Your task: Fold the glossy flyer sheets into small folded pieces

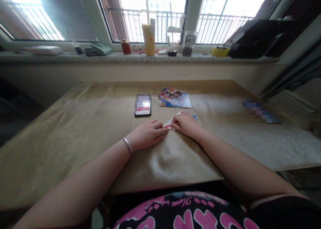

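Near the middle of the table (62, 138), a folded sheet of paper (169, 123) is lying between two hands, on the near side of a stack of colourful leaflets (177, 99). The left hand (148, 134), whose wrist is wearing a silver bracelet (127, 145), is resting low with fingers extended and not clenched; its fingertips are reaching the left corner of the sheet. The right hand (187, 124) is covering much of the sheet, and its fingers are bending over the paper; I cannot tell whether they are pinching it or only pressing. To the left of the leaflets, a phone (142, 105) is lying. Farther to the right, a blurred bluish object (260, 111) is lying well apart from the hands.
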`<control>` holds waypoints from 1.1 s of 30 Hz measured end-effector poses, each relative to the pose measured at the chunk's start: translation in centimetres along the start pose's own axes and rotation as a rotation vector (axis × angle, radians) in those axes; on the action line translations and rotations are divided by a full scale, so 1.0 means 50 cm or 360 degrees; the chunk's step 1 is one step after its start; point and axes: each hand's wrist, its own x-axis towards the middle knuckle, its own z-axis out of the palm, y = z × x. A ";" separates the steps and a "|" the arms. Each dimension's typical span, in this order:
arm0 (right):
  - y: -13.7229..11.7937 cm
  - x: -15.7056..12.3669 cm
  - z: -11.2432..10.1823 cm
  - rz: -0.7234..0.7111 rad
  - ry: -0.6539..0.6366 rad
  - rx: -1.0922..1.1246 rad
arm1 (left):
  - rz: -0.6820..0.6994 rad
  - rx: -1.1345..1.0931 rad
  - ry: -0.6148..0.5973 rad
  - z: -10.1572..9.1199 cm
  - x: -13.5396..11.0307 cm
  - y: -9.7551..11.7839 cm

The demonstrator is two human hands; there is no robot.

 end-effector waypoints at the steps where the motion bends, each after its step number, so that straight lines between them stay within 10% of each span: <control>1: -0.001 -0.001 -0.001 -0.0002 0.0003 -0.0009 | 0.0003 0.0009 -0.0002 0.000 0.000 0.000; 33: -0.019 -0.007 0.002 0.0085 0.0055 0.0107 | 0.0020 -0.0115 0.0052 -0.005 -0.005 -0.018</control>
